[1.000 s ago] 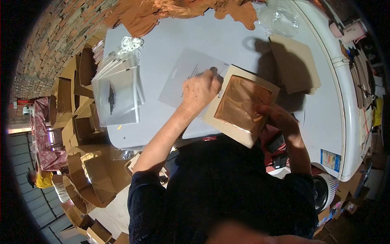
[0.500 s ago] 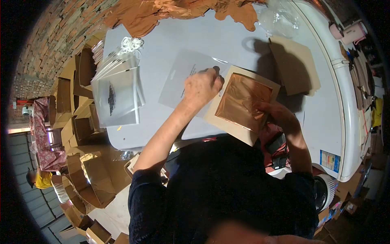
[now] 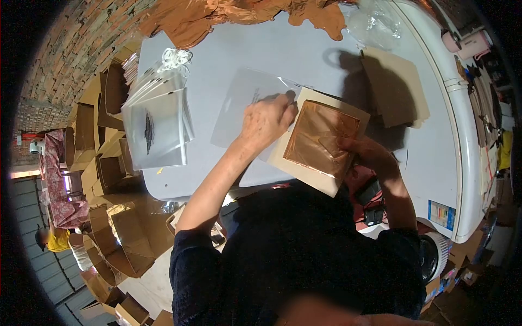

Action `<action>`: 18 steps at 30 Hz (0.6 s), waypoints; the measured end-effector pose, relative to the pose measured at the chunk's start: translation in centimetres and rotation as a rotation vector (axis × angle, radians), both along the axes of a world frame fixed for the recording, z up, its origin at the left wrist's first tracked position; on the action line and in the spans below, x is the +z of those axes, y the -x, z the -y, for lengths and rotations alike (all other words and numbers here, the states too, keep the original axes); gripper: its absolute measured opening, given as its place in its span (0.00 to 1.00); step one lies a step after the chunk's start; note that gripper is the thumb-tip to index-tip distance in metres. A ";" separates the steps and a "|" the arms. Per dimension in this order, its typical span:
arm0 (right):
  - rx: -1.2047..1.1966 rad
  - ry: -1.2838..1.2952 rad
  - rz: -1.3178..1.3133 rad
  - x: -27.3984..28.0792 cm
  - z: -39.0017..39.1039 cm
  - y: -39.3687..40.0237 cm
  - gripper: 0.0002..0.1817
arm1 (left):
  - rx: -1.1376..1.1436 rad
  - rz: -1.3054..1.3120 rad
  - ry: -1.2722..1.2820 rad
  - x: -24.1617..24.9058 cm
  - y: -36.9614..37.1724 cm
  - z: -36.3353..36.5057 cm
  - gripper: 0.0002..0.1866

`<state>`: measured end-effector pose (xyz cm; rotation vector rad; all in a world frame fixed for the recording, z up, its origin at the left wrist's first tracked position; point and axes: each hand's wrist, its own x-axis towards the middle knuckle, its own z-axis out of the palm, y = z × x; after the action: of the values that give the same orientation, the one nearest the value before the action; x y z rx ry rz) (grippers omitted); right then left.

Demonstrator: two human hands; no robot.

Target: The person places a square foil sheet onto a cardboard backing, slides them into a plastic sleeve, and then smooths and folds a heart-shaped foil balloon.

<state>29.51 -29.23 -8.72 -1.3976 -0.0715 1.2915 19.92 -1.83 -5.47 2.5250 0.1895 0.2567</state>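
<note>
My left hand (image 3: 267,120) is closed, its fingers pinching the open-end edge of a clear plastic bag (image 3: 231,117) that lies on the table with dark print on it. In my right hand (image 3: 371,154) is a tan cardboard sheet (image 3: 312,182), gripped at its right edge with the thumb on top. A square of shiny copper-coloured foil (image 3: 321,138) lies on that cardboard. The sheet's left edge overlaps the bag's edge beside my left fingers.
More clear bags (image 3: 163,130) are fanned out on the left of the table, below a white string bundle (image 3: 176,57). A cardboard stack (image 3: 394,89) lies right. Crumpled copper foil (image 3: 244,13) covers the far edge. Open boxes (image 3: 119,239) stand left on the floor.
My right hand has shifted the foil-covered cardboard slightly left, nearer the bag. The bag's near layer has moved a little, and my left hand has slid slightly left.
</note>
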 end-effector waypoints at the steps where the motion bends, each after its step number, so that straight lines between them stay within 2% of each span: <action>1: 0.025 0.022 0.041 -1.5 0.6 -0.4 0.18 | 0.000 -0.001 0.005 -0.2 0.0 -0.2 0.10; 4: 0.120 0.121 0.129 -2.0 0.8 -1.1 0.17 | 0.011 -0.011 0.015 -0.4 0.0 -0.4 0.11; 7: -0.007 -0.025 -0.027 -0.2 0.0 -0.1 0.18 | 0.044 -0.061 0.012 -0.4 0.1 -0.4 0.11; 9: -0.101 -0.084 -0.145 3.6 -1.6 1.1 0.18 | 0.051 -0.114 0.004 -0.2 0.0 -0.4 0.12; 11: -0.101 -0.034 -0.131 4.5 -1.8 1.1 0.18 | 0.043 -0.107 -0.027 -0.4 -0.2 -0.3 0.12; 13: -0.007 0.125 0.017 4.3 -1.3 0.0 0.18 | 0.038 -0.097 -0.037 -0.7 -0.2 -0.3 0.13; 18: 0.172 0.236 0.030 4.3 -1.4 -1.8 0.19 | 0.039 -0.073 -0.011 -1.0 -0.1 -0.4 0.13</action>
<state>31.26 -27.84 -4.41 -1.6410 -0.0618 1.4578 20.07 -1.41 -6.43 2.5452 0.2671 0.1811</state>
